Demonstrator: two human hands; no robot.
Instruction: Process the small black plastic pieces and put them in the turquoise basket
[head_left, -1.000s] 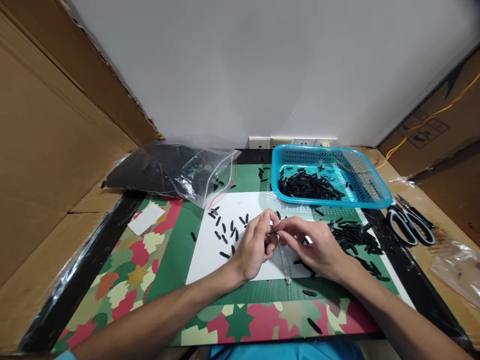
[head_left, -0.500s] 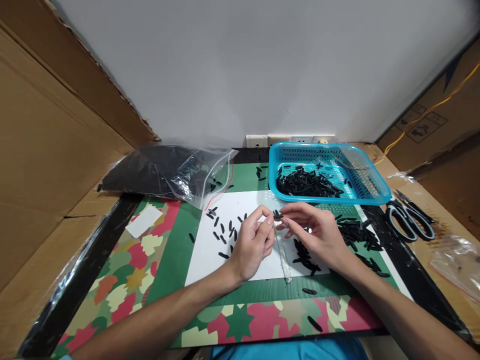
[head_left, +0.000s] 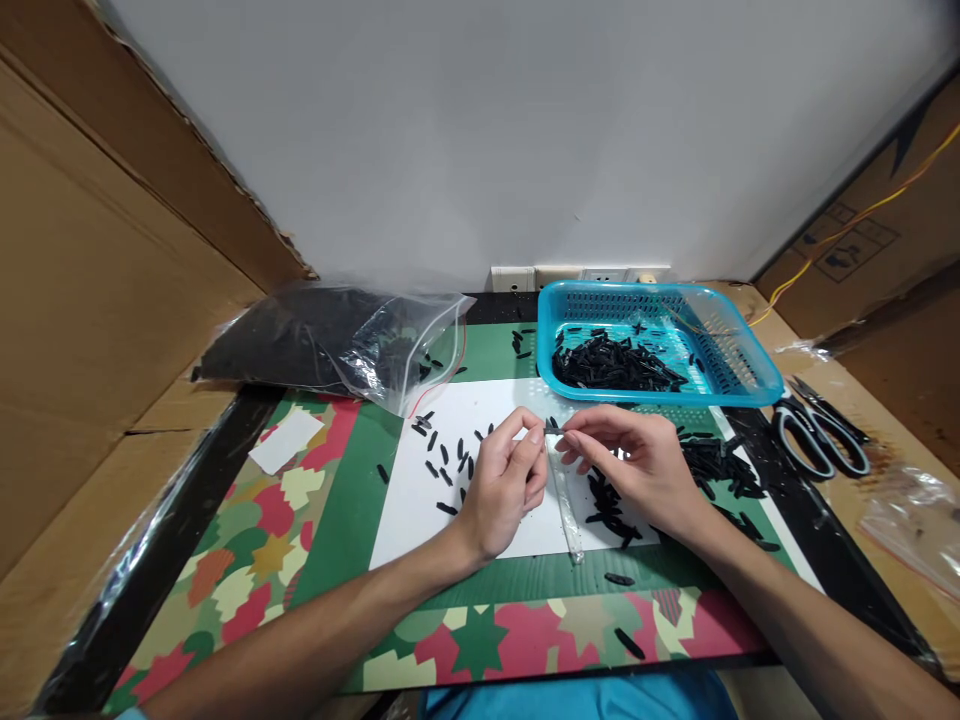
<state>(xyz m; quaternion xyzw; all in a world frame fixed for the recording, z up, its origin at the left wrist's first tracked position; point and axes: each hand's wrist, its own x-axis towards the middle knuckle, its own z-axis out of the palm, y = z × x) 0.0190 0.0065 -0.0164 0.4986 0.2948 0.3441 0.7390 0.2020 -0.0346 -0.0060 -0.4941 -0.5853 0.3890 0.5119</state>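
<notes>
My left hand is closed, thumb against bent forefinger, over the white sheet. Facing it, my right hand is pinched at thumb and forefinger. Between the two sets of fingertips sits a slim dark piece, gripped from both sides; its exact kind is too small to tell. Below the hands a narrow clear plastic strip lies on the white paper. Loose black oblong pieces are scattered left of my left hand. Another cluster of black pieces lies beneath my right hand, partly hidden by it.
A blue basket with many black pieces stands at the back right. A heap of pieces lies before it, scissors to its right. A zip bag of dark material rests at the back left. Cardboard walls flank the table.
My right thumb and forefinger have closed more tightly on the dark piece, which now lies flatter between the fingertips. My left hand has barely moved.
</notes>
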